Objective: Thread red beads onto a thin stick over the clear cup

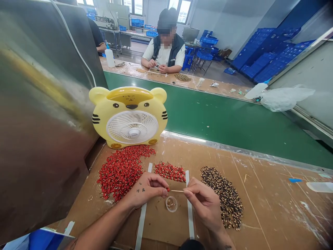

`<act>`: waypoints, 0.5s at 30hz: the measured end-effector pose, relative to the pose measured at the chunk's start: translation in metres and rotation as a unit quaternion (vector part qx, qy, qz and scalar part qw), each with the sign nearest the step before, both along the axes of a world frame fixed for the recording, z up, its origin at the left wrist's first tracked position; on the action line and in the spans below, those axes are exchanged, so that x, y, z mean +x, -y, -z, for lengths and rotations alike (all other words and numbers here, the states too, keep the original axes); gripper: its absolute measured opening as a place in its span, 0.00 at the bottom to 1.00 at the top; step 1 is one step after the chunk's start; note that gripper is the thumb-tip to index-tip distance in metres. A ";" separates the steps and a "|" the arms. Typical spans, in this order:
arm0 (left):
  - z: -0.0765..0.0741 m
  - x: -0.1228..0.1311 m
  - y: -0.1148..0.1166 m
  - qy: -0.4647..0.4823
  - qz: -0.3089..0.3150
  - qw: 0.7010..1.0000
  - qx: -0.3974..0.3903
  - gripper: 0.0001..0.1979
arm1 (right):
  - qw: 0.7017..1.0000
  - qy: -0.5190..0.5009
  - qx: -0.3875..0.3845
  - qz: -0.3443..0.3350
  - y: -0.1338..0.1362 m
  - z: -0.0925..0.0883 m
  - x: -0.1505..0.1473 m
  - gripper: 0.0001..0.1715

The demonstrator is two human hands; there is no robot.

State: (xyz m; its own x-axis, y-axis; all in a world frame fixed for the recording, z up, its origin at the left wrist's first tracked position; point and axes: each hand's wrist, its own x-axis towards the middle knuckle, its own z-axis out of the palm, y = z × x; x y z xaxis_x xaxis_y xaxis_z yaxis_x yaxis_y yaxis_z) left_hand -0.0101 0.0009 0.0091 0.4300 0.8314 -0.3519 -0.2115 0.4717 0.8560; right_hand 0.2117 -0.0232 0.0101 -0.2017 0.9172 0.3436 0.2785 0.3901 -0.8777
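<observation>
Between thumb and fingers, my left hand [149,187] pinches a small red piece [168,190]. A thin wooden stick [177,191] is held in the fingertips of my right hand [204,199], its tip close to the red piece; I cannot tell if they touch. Just below them, a small clear cup [171,204] stands on a cardboard sheet [166,229] edged with white tape strips. Behind my hands lies a small group of red pieces [170,171]. To the left is a big heap of red pieces [121,170], and to the right a heap of black-and-tan pieces [221,194].
A yellow animal-shaped fan [130,100] stands behind the red heap. At left rises a metal cabinet [44,104]. A green belt [208,111] runs beyond the table. Across it a person [166,52] handles small parts. A plastic bag [283,99] and bottle [256,91] lie far right.
</observation>
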 end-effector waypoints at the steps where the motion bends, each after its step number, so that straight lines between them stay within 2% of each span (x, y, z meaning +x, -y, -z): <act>1: 0.001 0.000 0.000 -0.001 0.001 1.000 0.001 0.06 | 1.000 0.000 0.000 -0.002 0.000 -0.001 0.000 0.10; 10: 0.004 -0.001 0.001 -0.014 0.010 1.000 0.026 0.05 | 0.999 0.051 0.015 -0.008 -0.001 -0.002 -0.005 0.09; 15: 0.003 -0.001 -0.001 -0.010 0.003 1.000 0.017 0.05 | 0.999 0.048 0.007 0.001 0.000 -0.001 0.004 0.12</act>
